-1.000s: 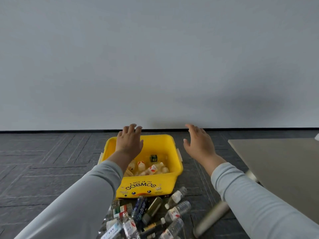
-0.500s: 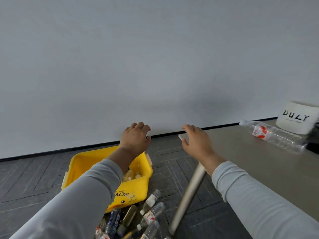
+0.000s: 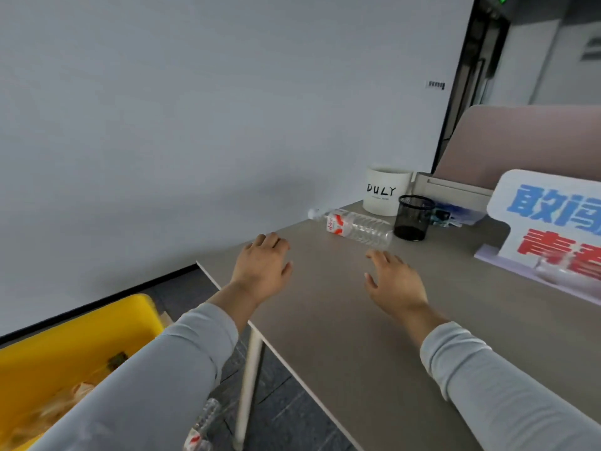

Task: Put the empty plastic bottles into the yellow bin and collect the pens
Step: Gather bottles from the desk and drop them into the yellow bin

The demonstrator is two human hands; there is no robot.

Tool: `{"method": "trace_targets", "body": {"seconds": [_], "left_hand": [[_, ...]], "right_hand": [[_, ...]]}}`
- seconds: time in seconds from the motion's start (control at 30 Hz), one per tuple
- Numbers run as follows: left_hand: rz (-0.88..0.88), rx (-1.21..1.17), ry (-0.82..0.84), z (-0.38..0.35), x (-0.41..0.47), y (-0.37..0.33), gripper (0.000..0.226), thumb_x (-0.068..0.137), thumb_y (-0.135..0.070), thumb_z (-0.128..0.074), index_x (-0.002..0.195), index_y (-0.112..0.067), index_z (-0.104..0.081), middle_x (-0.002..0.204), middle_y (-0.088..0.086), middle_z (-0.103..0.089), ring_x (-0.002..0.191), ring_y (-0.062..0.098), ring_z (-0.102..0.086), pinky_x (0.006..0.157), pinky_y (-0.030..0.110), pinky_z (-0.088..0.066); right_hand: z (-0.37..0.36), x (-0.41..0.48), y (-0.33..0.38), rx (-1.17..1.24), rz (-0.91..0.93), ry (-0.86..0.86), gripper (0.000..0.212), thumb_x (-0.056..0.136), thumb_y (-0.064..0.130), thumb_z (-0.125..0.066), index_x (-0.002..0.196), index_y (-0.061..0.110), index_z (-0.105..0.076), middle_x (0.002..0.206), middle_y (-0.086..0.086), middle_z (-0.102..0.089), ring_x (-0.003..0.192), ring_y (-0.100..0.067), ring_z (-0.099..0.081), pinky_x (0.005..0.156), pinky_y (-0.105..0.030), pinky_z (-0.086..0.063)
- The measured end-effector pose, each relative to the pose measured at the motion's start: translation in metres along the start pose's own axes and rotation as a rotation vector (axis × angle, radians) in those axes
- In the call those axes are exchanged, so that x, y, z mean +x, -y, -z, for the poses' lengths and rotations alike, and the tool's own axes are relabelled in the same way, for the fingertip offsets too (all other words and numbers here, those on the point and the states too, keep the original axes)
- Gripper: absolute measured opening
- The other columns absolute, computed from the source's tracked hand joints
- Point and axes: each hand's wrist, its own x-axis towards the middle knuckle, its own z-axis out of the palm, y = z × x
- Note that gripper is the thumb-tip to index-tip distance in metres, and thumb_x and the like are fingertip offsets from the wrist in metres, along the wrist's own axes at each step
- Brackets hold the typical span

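Note:
An empty clear plastic bottle (image 3: 356, 226) with a red and white label lies on its side on the grey table (image 3: 357, 327). My right hand (image 3: 395, 281) hovers over the table just in front of the bottle, fingers spread, holding nothing. My left hand (image 3: 261, 268) floats above the table's far left corner, fingers loosely bent and empty. The yellow bin (image 3: 65, 346) sits on the floor at lower left with bottles inside, partly hidden by my left sleeve. Another bottle (image 3: 201, 428) lies on the floor beside the table leg. Blue pens (image 3: 447, 213) lie behind the mesh cup, blurred.
A black mesh pen cup (image 3: 413, 218) and a white pot marked DULY (image 3: 385, 190) stand behind the bottle. A white sign with blue and red characters (image 3: 553, 222) stands at the right. A pink divider (image 3: 520, 141) backs the table. A white table leg (image 3: 248, 385) stands by the bin.
My view has swung right from the bin to the table. Both hands moved over the tabletop, and the right hand is now close to the lying bottle.

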Motion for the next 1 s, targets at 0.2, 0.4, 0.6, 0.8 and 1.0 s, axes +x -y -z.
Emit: {"method": "trace_targets", "body": {"seconds": [0.2, 0.4, 0.6, 0.8, 1.0], "left_hand": [[-0.022, -0.100, -0.026, -0.037, 0.047, -0.062, 0.047, 0.089, -0.035, -0.049, 0.131, -0.015, -0.041, 0.133, 0.005, -0.039, 0.120, 0.024, -0.039, 0.096, 0.035, -0.037], [-0.010, -0.204, -0.052, -0.081, 0.088, -0.115, 0.059, 0.086, -0.036, -0.054, 0.138, -0.020, -0.031, 0.146, 0.005, -0.023, 0.130, 0.027, -0.027, 0.101, 0.038, -0.035], [-0.127, -0.178, -0.058, -0.105, 0.135, -0.127, 0.078, 0.079, -0.027, -0.063, 0.144, -0.018, -0.021, 0.154, 0.007, -0.013, 0.143, 0.029, -0.004, 0.114, 0.047, -0.008], [-0.122, -0.080, 0.106, -0.119, 0.161, -0.131, 0.089, 0.081, -0.010, -0.051, 0.147, -0.023, 0.007, 0.156, -0.002, 0.010, 0.141, 0.024, 0.020, 0.113, 0.051, 0.008], [-0.245, -0.170, -0.012, -0.112, 0.156, -0.128, 0.074, 0.076, -0.031, -0.063, 0.142, -0.025, -0.028, 0.147, -0.001, -0.031, 0.135, 0.026, -0.025, 0.109, 0.045, -0.019]], "right_hand": [[0.005, -0.008, -0.068, -0.006, -0.147, -0.033, 0.040, 0.091, 0.023, -0.051, 0.129, 0.014, -0.046, 0.124, -0.007, -0.057, 0.113, -0.025, -0.052, 0.092, -0.036, -0.042], [0.003, 0.004, -0.110, -0.006, -0.251, -0.022, 0.043, 0.092, 0.028, -0.049, 0.133, 0.016, -0.042, 0.131, -0.006, -0.051, 0.120, -0.023, -0.047, 0.096, -0.033, -0.039], [-0.005, 0.020, -0.122, -0.004, -0.224, 0.012, 0.046, 0.093, 0.032, -0.046, 0.137, 0.020, -0.036, 0.135, -0.003, -0.046, 0.125, -0.020, -0.042, 0.102, -0.033, -0.035], [-0.010, 0.030, -0.130, 0.009, -0.227, 0.003, 0.046, 0.092, 0.031, -0.048, 0.135, 0.020, -0.038, 0.133, -0.003, -0.048, 0.123, -0.022, -0.043, 0.101, -0.034, -0.033], [-0.010, 0.030, -0.134, 0.022, -0.245, -0.007, 0.046, 0.091, 0.030, -0.049, 0.135, 0.018, -0.038, 0.133, -0.005, -0.049, 0.123, -0.024, -0.043, 0.102, -0.036, -0.034]]}}
